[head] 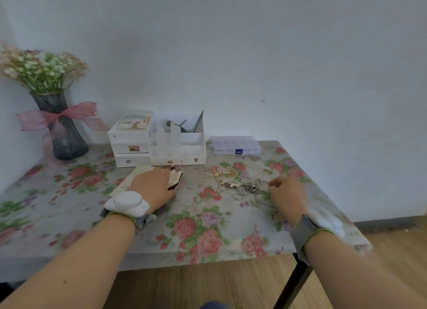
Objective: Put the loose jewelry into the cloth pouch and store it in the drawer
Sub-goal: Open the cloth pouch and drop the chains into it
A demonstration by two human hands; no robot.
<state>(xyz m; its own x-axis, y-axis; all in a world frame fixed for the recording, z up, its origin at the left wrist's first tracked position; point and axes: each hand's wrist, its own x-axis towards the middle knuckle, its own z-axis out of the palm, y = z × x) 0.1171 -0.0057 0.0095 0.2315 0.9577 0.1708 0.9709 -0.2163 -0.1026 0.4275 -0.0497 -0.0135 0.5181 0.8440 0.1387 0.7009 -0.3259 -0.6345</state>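
Observation:
A cream cloth pouch (176,178) lies on the floral tablecloth in front of the white organiser. My left hand (153,188) rests on the pouch and grips its near edge. Loose jewelry lies to the right: gold pieces (223,172) farther back, and a tangle of silver chains (248,188) nearer. My right hand (287,196) hovers just right of the chains, fingers curled, holding nothing. The small white drawers (131,152) are stacked at the organiser's left, both closed.
A white desk organiser (178,144) with tools stands at the back centre. A clear compartment box (235,145) sits to its right. A dark vase (62,133) with flowers and a pink bow occupies the back left. The table's right edge (323,193) drops to wooden floor.

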